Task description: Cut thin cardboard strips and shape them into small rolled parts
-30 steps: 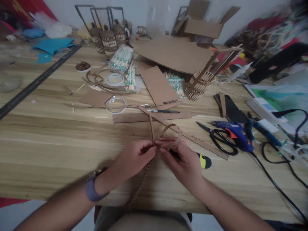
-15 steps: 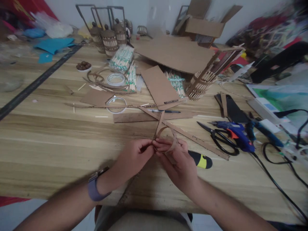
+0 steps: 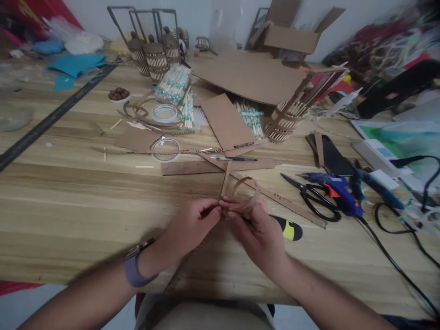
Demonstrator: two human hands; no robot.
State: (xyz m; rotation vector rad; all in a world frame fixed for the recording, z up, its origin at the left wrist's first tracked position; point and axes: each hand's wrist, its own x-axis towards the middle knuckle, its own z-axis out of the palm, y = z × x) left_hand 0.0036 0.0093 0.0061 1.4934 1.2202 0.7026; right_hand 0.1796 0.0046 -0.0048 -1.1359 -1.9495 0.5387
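My left hand (image 3: 192,224), with a watch on its wrist, pinches a thin brown cardboard strip (image 3: 225,179) that stands up between my hands. Close against it, my right hand (image 3: 259,233) holds the curled part of a cardboard strip (image 3: 255,195), which loops above its fingers. The fingertips of both hands almost meet, and they hide where the strip is gripped. Beyond the hands lie a long cardboard strip (image 3: 285,201), a flat wider strip (image 3: 192,167) and a pen (image 3: 237,159). A black and yellow tool (image 3: 290,230) is partly behind my right hand.
Black scissors (image 3: 318,201) and a blue glue gun (image 3: 343,195) with its cable lie at the right. Tape rolls (image 3: 166,159), cardboard pieces (image 3: 228,121) and bagged sticks (image 3: 174,85) are further back. A stick-built lantern (image 3: 287,120) stands at the back right.
My right hand has shifted slightly right and turned, and the loop has tilted and moved right with it. The upright strip leans a little more to the left. My left hand has barely moved.
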